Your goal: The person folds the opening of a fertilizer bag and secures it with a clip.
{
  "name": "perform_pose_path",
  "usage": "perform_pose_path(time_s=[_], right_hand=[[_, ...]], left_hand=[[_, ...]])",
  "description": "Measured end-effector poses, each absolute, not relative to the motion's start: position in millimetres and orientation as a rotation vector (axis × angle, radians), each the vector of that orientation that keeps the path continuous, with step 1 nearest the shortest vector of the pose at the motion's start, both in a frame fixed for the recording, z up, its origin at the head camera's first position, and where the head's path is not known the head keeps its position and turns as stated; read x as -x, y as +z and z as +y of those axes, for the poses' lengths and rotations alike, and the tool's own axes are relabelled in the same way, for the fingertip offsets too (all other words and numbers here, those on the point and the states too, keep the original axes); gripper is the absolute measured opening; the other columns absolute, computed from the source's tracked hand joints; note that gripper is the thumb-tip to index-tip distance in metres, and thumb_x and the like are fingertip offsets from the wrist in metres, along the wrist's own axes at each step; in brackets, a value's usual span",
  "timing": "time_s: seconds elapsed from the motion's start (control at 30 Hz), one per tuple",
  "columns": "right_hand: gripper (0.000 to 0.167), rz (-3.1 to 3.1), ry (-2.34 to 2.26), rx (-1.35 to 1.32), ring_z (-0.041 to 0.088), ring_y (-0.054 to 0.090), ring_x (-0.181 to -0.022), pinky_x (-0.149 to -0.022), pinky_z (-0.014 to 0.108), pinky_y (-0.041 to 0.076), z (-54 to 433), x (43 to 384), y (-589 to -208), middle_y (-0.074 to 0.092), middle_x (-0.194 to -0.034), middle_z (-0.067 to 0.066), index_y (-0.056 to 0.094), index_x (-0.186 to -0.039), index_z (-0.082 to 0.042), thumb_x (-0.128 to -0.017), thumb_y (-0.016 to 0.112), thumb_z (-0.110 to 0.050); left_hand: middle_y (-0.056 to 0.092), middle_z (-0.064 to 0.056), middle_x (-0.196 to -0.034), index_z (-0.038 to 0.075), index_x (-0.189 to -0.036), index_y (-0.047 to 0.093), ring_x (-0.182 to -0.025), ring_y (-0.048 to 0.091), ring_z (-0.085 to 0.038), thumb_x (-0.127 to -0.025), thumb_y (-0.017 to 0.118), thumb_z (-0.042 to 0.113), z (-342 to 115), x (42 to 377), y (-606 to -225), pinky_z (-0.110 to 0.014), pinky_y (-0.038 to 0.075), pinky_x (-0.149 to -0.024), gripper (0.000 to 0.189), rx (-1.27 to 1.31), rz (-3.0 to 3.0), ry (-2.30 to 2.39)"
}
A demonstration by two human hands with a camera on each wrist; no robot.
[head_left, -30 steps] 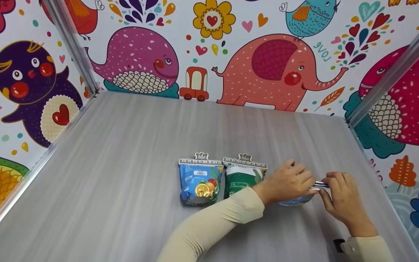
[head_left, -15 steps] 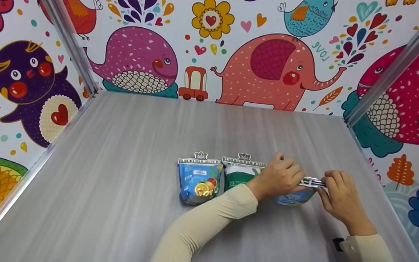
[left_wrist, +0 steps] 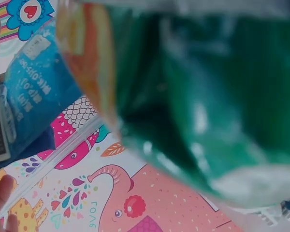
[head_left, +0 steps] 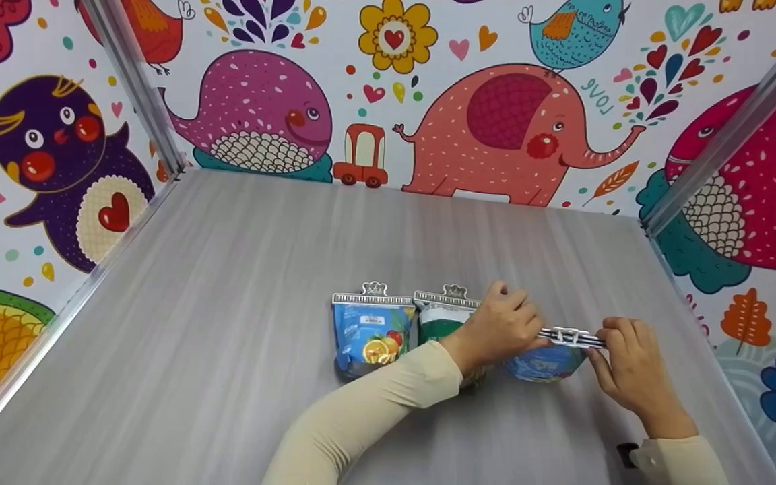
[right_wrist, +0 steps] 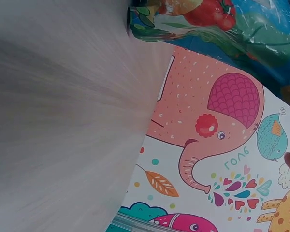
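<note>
A blue snack pouch (head_left: 544,364) stands at the right of the group, with a metal bag clip (head_left: 570,337) along its top edge. My left hand (head_left: 499,331) has curled fingers at the clip's left end, and the right hand (head_left: 637,367) pinches its right end. Behind my left forearm a green-and-white pouch (head_left: 438,328) is partly hidden; it wears a similar clip (head_left: 454,294). In the left wrist view the green pouch (left_wrist: 203,106) looms blurred, with the blue pouch (left_wrist: 41,79) beyond. Printed fruit shows on the blue pouch (right_wrist: 222,29) in the right wrist view.
Left of the green pouch stands another blue pouch (head_left: 371,333) with its own metal clip (head_left: 373,298). Grey wood-look tabletop (head_left: 240,303) stretches around them. Patterned panels with metal corner posts (head_left: 135,87) enclose the back and sides. A small black object (head_left: 628,454) is beside the right cuff.
My left hand has slid leftward along the clip, uncovering its middle, and now covers more of the green pouch. The right hand stays almost where it was, at the clip's right end.
</note>
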State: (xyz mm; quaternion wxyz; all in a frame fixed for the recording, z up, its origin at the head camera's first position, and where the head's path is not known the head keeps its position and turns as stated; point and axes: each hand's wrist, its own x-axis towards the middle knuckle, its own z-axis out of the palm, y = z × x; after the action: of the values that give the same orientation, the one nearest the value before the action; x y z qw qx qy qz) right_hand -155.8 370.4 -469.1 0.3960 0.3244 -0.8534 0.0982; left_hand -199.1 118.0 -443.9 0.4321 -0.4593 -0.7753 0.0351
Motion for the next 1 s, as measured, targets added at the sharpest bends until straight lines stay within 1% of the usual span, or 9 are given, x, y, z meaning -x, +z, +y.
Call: perform_pose_path(time_s=[0.07, 0.17, 0.23, 0.33, 0.4, 0.5, 0.73, 1.0], right_hand=[[0.046, -2.166, 0.256, -0.818, 0.035, 0.044, -0.081, -0.073, 0.045, 0.030, 370, 156, -469, 0.053, -0.094, 0.021, 0.049, -0.091, 0.003, -0.105, 0.036, -0.039], [0.048, -2.180, 0.266, -0.812, 0.036, 0.044, -0.082, -0.074, 0.045, 0.030, 370, 156, -469, 0.052, -0.095, 0.021, 0.049, -0.092, 0.003, -0.105, 0.036, -0.041], [0.049, -2.195, 0.271, -0.807, 0.036, 0.044, -0.083, -0.074, 0.045, 0.030, 371, 156, -469, 0.052, -0.095, 0.021, 0.049, -0.092, 0.003, -0.105, 0.036, -0.042], [0.051, -2.223, 0.269, -0.796, 0.036, 0.044, -0.085, -0.075, 0.045, 0.030, 373, 155, -469, 0.052, -0.096, 0.021, 0.049, -0.092, 0.003, -0.105, 0.034, -0.044], [0.052, -2.231, 0.274, -0.791, 0.036, 0.044, -0.085, -0.075, 0.045, 0.030, 374, 155, -469, 0.052, -0.096, 0.021, 0.049, -0.092, 0.002, -0.105, 0.034, -0.045], [0.054, -2.244, 0.283, -0.781, 0.037, 0.044, -0.085, -0.075, 0.045, 0.030, 375, 154, -471, 0.052, -0.097, 0.022, 0.049, -0.092, 0.002, -0.105, 0.034, -0.048], [0.058, -2.286, 0.301, -0.763, 0.038, 0.044, -0.089, -0.078, 0.047, 0.031, 377, 151, -471, 0.052, -0.098, 0.022, 0.049, -0.094, 0.001, -0.104, 0.034, -0.054], [0.054, -2.204, 0.242, -0.812, 0.035, 0.043, -0.084, -0.074, 0.043, 0.030, 378, 153, -470, 0.052, -0.096, 0.020, 0.049, -0.091, 0.002, -0.107, 0.035, -0.048]], left_hand=[[0.071, 0.012, -0.090, 0.026, -0.099, 0.076, -0.084, 0.060, -0.009, -0.103, 0.044, 0.053, 115, 199, -443, -0.032, 0.043, -0.078, 0.042, 1.149, -1.950, 0.091], [0.071, 0.011, -0.091, 0.025, -0.099, 0.076, -0.085, 0.060, -0.010, -0.101, 0.049, 0.053, 110, 199, -443, -0.033, 0.043, -0.078, 0.039, 1.149, -1.971, 0.086], [0.070, 0.010, -0.090, 0.025, -0.095, 0.076, -0.086, 0.060, -0.010, -0.098, 0.054, 0.053, 107, 200, -445, -0.034, 0.043, -0.077, 0.036, 1.139, -1.973, 0.069], [0.068, 0.010, -0.085, 0.024, -0.088, 0.075, -0.083, 0.059, -0.011, -0.094, 0.061, 0.054, 100, 202, -449, -0.034, 0.041, -0.075, 0.034, 1.121, -1.966, 0.026], [0.066, 0.009, -0.082, 0.023, -0.085, 0.073, -0.080, 0.058, -0.011, -0.093, 0.063, 0.053, 96, 203, -452, -0.035, 0.040, -0.073, 0.032, 1.119, -1.948, -0.009], [0.064, 0.007, -0.079, 0.022, -0.084, 0.071, -0.079, 0.058, -0.013, -0.095, 0.062, 0.050, 91, 205, -456, -0.035, 0.039, -0.071, 0.031, 1.135, -1.926, -0.060], [0.063, 0.006, -0.081, 0.023, -0.088, 0.071, -0.080, 0.058, -0.014, -0.097, 0.059, 0.049, 86, 206, -461, -0.034, 0.041, -0.071, 0.030, 1.146, -1.913, -0.109], [0.064, 0.007, -0.084, 0.023, -0.091, 0.070, -0.081, 0.056, -0.013, -0.099, 0.057, 0.047, 86, 206, -462, -0.034, 0.041, -0.070, 0.028, 1.141, -1.934, -0.072]])
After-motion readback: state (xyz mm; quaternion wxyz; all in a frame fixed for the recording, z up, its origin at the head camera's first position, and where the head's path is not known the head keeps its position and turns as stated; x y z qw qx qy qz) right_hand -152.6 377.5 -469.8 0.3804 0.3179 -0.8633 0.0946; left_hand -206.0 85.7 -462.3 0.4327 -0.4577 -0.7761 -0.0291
